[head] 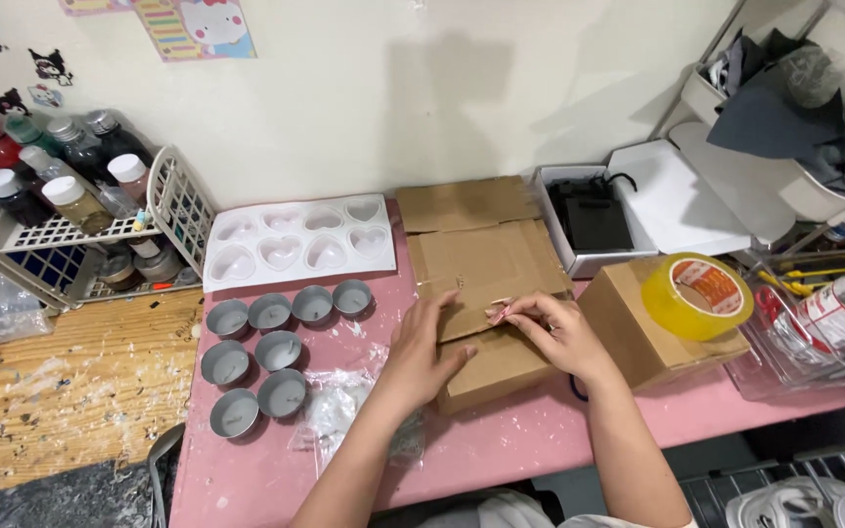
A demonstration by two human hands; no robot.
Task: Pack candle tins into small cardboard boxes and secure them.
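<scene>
A flattened brown cardboard box (486,259) lies on the pink table (501,445). My left hand (421,354) rests flat on its near flap, fingers spread, pressing it down. My right hand (557,330) lies on the same flap and pinches a small pinkish strip (497,311) between thumb and fingertips at the flap's edge. Both forearms reach in from the bottom of the view.
Several grey round tins (276,352) and a white heart mould (297,240) sit to the left. A clear plastic bag (336,411) lies by my left wrist. A yellow tape roll (696,293) tops a small box on the right. A bottle rack (70,225) stands far left.
</scene>
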